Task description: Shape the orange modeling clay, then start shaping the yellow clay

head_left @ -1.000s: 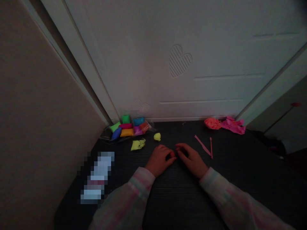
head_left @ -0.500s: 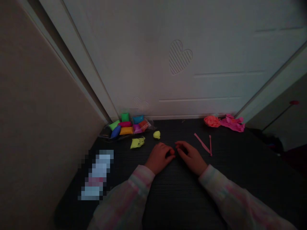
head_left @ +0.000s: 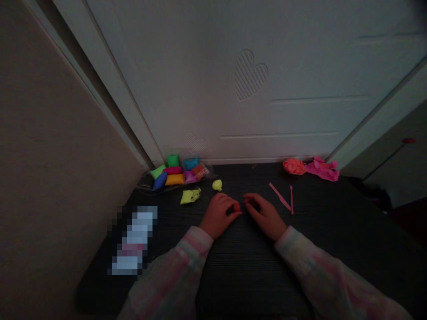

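Observation:
In the head view my left hand [head_left: 220, 214] is closed with thumb and fingers around a small red-orange lump of clay [head_left: 236, 207]. Just to its right, my right hand [head_left: 265, 214] rests with curved fingers and the thumb a little apart; nothing can be made out between them. The fingertips of both hands face each other across a narrow gap over the dark table [head_left: 243, 275]. Beyond my left hand sit a yellow clay lump [head_left: 217, 185] and a torn yellow packet [head_left: 190, 196]. Two pink modelling tools [head_left: 286, 200] lie to the right of my right hand.
A clear bag with several coloured clay packets [head_left: 175, 179] lies at the back left. A blurred-out bright rectangle [head_left: 135, 240] is on the left. At the back right are a coral ruffled piece [head_left: 294, 166] and a crumpled pink piece [head_left: 323, 169]. A white heart-patterned panel [head_left: 200, 89] stands behind.
The whole scene has shifted slightly upward in view. My hands keep nearly the same pose, and the red-orange clay stays in my left hand.

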{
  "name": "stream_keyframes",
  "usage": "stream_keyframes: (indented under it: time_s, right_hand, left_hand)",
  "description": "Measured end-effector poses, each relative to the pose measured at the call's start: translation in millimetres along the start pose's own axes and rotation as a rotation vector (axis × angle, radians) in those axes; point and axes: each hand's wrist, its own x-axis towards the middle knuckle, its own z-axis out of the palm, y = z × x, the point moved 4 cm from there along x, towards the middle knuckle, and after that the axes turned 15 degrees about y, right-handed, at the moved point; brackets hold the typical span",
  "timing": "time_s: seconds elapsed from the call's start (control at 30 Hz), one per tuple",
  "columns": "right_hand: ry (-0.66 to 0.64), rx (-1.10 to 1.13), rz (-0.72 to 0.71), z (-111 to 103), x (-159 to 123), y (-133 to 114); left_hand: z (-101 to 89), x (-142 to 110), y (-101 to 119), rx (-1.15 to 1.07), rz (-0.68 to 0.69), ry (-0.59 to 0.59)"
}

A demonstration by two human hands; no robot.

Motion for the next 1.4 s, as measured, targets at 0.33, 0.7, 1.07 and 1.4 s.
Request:
stream_keyframes:
  time_s: [0.33,0.7,1.07,1.4]
  right_hand:
    - [-0.001,-0.001,-0.007,1,0,1]
    - [-0.085,0.012,-0.083,2,-2,-7]
    - [-0.096,-0.07,-0.218,4,-2,-14]
    - [-0.059,-0.2,-0.323,4,-5,-16]
  left_hand:
    - [6.5,-3,2,0.029,-0.01,-0.07]
    - [11.2,-5,-10,-0.05,-0.21,-0.079]
    - [4.0,-3,-10,-0.195,-0.282,-0.116]
    - [1.6,0,-23,-0.454,-0.489,0.021]
